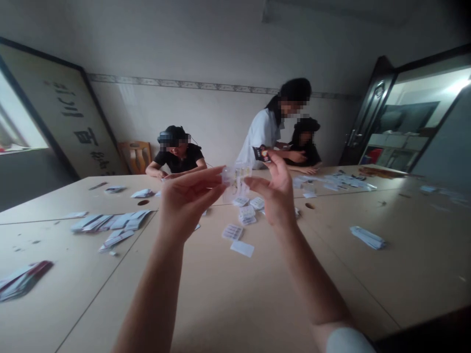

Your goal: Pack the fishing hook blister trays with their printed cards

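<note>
Raised over the table, my left hand pinches the left edge of a small clear plastic pack with yellowish bits in it. Between the fingers of my right hand is a small black printed card, tilted above the pack. My right thumb reaches the pack's right edge; whether it grips it I cannot tell. Under my hands lies a loose pile of small white packs with dark marks. Closer to me are another such pack and a blank white card.
Stacks of cards lie at left on the large table, with a bundle at right. More sheets and packs cover the far right. Three people are across the table, one standing. Round holes pierce the tabletop.
</note>
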